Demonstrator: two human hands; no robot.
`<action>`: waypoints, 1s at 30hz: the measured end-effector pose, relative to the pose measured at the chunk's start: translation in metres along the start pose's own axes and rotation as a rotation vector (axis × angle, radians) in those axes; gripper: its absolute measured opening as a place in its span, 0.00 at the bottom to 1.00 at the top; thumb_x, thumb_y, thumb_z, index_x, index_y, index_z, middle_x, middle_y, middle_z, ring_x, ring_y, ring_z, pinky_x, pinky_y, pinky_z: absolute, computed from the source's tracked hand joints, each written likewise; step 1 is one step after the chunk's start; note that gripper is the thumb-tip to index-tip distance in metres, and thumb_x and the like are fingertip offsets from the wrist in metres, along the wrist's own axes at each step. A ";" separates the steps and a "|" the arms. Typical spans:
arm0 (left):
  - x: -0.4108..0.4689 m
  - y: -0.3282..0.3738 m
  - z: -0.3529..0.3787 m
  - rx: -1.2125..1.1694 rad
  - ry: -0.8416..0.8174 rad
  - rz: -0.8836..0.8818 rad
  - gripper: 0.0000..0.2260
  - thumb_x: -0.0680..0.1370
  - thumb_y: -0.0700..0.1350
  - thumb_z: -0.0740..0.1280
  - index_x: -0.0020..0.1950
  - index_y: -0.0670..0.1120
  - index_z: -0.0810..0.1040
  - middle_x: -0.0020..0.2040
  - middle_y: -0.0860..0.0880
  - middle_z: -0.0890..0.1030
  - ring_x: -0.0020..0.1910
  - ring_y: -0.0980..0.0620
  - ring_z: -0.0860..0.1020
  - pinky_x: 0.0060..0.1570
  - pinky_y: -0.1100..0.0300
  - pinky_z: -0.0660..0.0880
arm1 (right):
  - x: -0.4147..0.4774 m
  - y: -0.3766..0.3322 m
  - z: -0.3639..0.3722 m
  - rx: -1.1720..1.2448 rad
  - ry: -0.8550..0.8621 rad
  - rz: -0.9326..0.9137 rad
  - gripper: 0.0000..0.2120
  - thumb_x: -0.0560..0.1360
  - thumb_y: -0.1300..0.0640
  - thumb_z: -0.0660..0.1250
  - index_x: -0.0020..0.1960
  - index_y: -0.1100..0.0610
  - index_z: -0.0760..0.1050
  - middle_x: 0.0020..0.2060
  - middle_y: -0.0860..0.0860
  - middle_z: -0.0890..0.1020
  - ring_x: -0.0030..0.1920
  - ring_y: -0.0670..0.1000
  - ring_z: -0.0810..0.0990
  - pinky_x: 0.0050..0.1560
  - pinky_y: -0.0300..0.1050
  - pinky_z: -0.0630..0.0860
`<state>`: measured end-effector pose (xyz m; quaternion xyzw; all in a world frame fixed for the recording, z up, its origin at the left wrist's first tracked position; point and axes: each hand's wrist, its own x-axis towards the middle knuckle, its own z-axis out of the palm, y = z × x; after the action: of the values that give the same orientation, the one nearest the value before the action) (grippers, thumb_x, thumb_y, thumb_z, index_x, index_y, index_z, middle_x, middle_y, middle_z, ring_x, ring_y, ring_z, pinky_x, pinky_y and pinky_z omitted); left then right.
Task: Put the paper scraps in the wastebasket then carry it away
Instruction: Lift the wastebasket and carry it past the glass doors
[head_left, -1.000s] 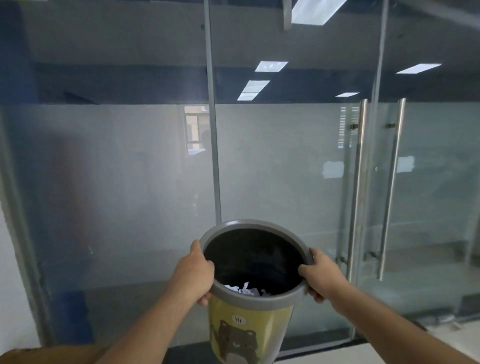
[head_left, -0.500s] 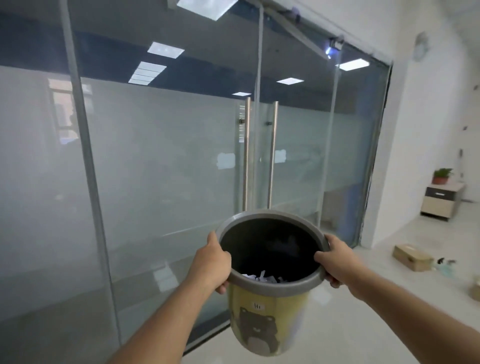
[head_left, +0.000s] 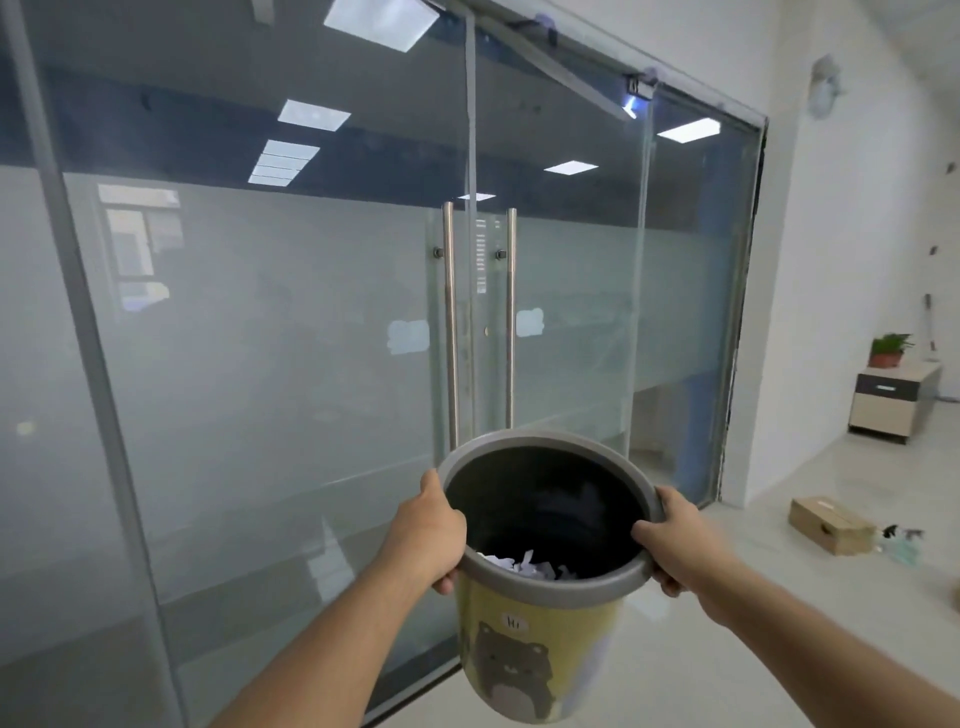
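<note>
Glass wall (head_left: 260, 364) backdrop | wastebasket (head_left: 540, 649) held up off floor, paper scraps (head_left: 524, 564) inside | left hand (head_left: 428, 535) and right hand (head_left: 675, 540) clasp its grey rim — opposite sides | cardboard box (head_left: 831, 525) on floor, far right

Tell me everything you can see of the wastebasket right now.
The wastebasket is a round tub, seemingly plastic, with a wide grey rim, a dark inside and a yellow wall printed with a cartoon bear and a small "Hi" label. It hangs in the air before the glass doors, roughly upright, tilted slightly. The left hand and right hand grip the rim on opposite sides. White paper scraps lie inside.
</note>
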<state>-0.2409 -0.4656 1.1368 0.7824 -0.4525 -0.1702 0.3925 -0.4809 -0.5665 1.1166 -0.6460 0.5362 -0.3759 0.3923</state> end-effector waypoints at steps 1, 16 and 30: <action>0.006 0.004 0.006 0.001 -0.004 -0.002 0.25 0.82 0.41 0.56 0.78 0.57 0.56 0.51 0.38 0.82 0.26 0.51 0.78 0.23 0.63 0.75 | 0.010 0.003 -0.004 0.003 0.000 0.002 0.19 0.71 0.65 0.60 0.60 0.53 0.69 0.32 0.61 0.76 0.22 0.54 0.70 0.20 0.40 0.67; 0.194 0.025 0.062 0.016 -0.052 0.049 0.25 0.82 0.41 0.54 0.78 0.55 0.56 0.54 0.36 0.82 0.22 0.51 0.76 0.19 0.64 0.72 | 0.180 0.007 0.024 -0.009 0.058 0.048 0.21 0.71 0.64 0.60 0.62 0.52 0.68 0.37 0.62 0.77 0.25 0.55 0.72 0.20 0.40 0.68; 0.350 0.050 0.153 0.022 -0.108 0.071 0.26 0.82 0.41 0.56 0.78 0.57 0.54 0.41 0.42 0.82 0.22 0.51 0.77 0.21 0.62 0.76 | 0.333 0.034 0.022 -0.051 0.106 0.102 0.18 0.72 0.64 0.60 0.60 0.52 0.68 0.35 0.62 0.79 0.25 0.54 0.72 0.22 0.43 0.69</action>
<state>-0.1778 -0.8449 1.1097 0.7599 -0.5023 -0.1931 0.3646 -0.4267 -0.8974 1.0979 -0.6069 0.5978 -0.3754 0.3651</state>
